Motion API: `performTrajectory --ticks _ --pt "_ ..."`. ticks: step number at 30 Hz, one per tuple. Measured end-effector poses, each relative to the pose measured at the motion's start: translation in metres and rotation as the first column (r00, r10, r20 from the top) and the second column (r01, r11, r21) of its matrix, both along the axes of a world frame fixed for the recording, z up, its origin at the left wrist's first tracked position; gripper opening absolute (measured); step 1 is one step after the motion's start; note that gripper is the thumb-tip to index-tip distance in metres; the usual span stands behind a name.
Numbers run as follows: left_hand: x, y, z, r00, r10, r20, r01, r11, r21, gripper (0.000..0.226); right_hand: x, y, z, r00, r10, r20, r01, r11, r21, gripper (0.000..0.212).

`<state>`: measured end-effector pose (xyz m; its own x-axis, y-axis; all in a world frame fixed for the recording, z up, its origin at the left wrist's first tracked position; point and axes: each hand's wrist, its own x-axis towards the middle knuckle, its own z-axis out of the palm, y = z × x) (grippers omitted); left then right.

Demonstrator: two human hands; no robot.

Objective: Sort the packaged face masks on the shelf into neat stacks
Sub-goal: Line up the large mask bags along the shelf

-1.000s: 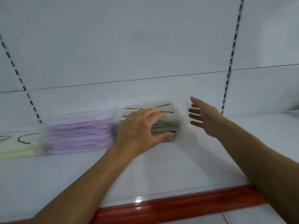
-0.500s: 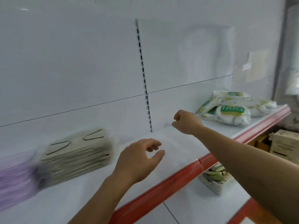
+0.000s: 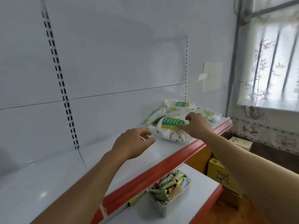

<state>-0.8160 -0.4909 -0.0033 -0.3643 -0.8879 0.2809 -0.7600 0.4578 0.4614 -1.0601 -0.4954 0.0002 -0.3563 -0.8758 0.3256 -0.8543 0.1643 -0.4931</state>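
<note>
A loose pile of white packages with green and yellow labels (image 3: 171, 125) lies at the right end of the white shelf (image 3: 48, 178). My right hand (image 3: 196, 126) rests on the front package, fingers spread over its label, not closed around it. My left hand (image 3: 132, 143) hovers just left of the pile, above the shelf, fingers curled apart and holding nothing. The stacked masks seen before are out of view.
The shelf has a red front edge (image 3: 161, 168). On the lower shelf stands a white basket (image 3: 171, 196) full of small packets. Cardboard boxes (image 3: 221, 175) sit on the floor to the right. A curtained window (image 3: 271, 62) is at the far right.
The view has swung right, away from the purple and beige mask stacks. Both hands moved right along the shelf; my right hand now touches the green-labelled package.
</note>
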Motion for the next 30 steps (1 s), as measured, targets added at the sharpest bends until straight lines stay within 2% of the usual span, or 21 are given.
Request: performTrajectory --ticks 3,7,9,11,13,16,18,21,25,30 --pt "-0.036 -0.039 -0.003 0.997 0.079 0.014 -0.079 0.997 0.011 0.034 -0.027 -0.017 -0.014 0.999 0.032 -0.006 -0.032 0.999 0.013 0.066" --pt "-0.067 -0.082 -0.010 0.980 0.192 -0.060 -0.192 0.981 0.003 0.038 -0.036 -0.027 -0.032 0.992 0.120 0.022 -0.120 0.993 -0.017 0.072" --pt "-0.080 -0.101 -0.013 0.962 0.238 -0.135 -0.241 0.971 -0.006 0.040 -0.038 -0.029 -0.037 0.987 0.160 0.021 -0.160 0.987 -0.029 0.072" --pt "-0.091 -0.118 -0.013 0.918 0.289 -0.273 -0.292 0.956 0.030 0.041 -0.041 -0.030 -0.038 0.980 0.199 0.026 -0.198 0.980 -0.036 0.069" --pt "-0.099 -0.134 -0.012 0.894 0.311 -0.322 -0.301 0.950 0.082 0.048 -0.045 -0.030 -0.038 0.971 0.235 0.052 -0.234 0.972 -0.027 0.066" --pt "-0.105 -0.155 -0.016 0.919 0.299 -0.258 -0.278 0.954 0.115 0.060 -0.048 -0.029 -0.039 0.959 0.279 0.046 -0.278 0.960 -0.017 0.063" --pt "-0.107 -0.167 -0.018 0.925 0.320 -0.203 -0.311 0.947 0.077 0.063 -0.050 -0.030 -0.040 0.956 0.293 0.020 -0.292 0.956 -0.027 0.062" --pt "-0.106 -0.177 -0.024 0.931 0.342 -0.127 -0.346 0.938 -0.004 0.052 -0.052 -0.033 -0.040 0.951 0.310 -0.009 -0.310 0.951 -0.014 0.062" --pt "-0.100 -0.179 -0.027 0.923 0.364 -0.128 -0.380 0.914 -0.142 0.032 -0.051 -0.035 -0.039 0.940 0.340 -0.001 -0.340 0.940 -0.023 0.055" --pt "-0.072 -0.160 -0.012 0.907 0.386 -0.168 -0.415 0.885 -0.209 0.033 -0.049 -0.040 -0.035 0.926 0.362 0.102 -0.358 0.932 -0.059 0.031"
